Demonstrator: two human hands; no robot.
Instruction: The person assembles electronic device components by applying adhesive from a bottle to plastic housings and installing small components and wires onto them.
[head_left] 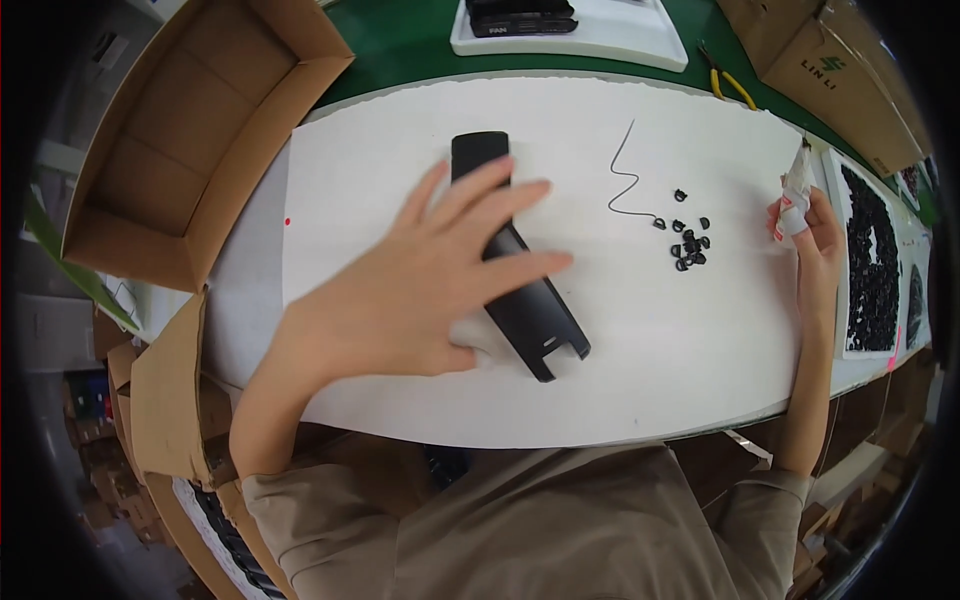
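Note:
A long black plastic housing (537, 312) lies aslant on the white work sheet, its notched end toward me. My left hand (430, 270) is spread over its left side and middle, fingers apart. Whether the fingertips touch the housing I cannot tell. At the right edge of the sheet, my right hand (818, 240) grips a small white tube (792, 215) with red marks, its crumpled end upward. Between the hands sit several small black clips (690, 245) in a loose cluster. A thin bent wire or cord (625, 178) runs down to one of them.
An open cardboard box (190, 120) stands at the far left, another carton (850, 80) at the far right. A white tray (600, 45) with black parts lies at the back, near yellow-handled pliers (735, 88). A white-rimmed tray (842, 300) of small black pieces borders the right side.

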